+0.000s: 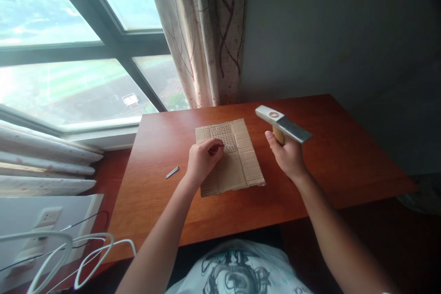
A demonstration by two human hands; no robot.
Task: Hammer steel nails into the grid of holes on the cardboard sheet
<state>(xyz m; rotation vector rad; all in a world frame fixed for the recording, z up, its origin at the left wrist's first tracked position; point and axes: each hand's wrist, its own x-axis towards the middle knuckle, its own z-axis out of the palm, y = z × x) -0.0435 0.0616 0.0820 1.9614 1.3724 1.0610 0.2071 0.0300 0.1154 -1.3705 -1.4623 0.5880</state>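
Observation:
My right hand (289,158) is wrapped round the wooden handle of a hammer (279,121), raised above the right part of the table. The hammer's metal head has a blunt end and a flat tapered end. On the cardboard piece (251,156), my left hand (205,158) is closed in a pinch, its fingertips at the lower edge of a grid of small dots (222,138). Whatever those fingers hold is too small and hidden to make out. A few thin metal nails (172,172) lie together on the table, left of the cardboard.
The reddish-brown wooden table (144,206) bears the cardboard. A window (62,87) and patterned curtains (206,32) stand behind and to the left. White cables (103,239) loop near a wall socket (50,217) at lower left. A dark wall (337,32) rises beyond the table.

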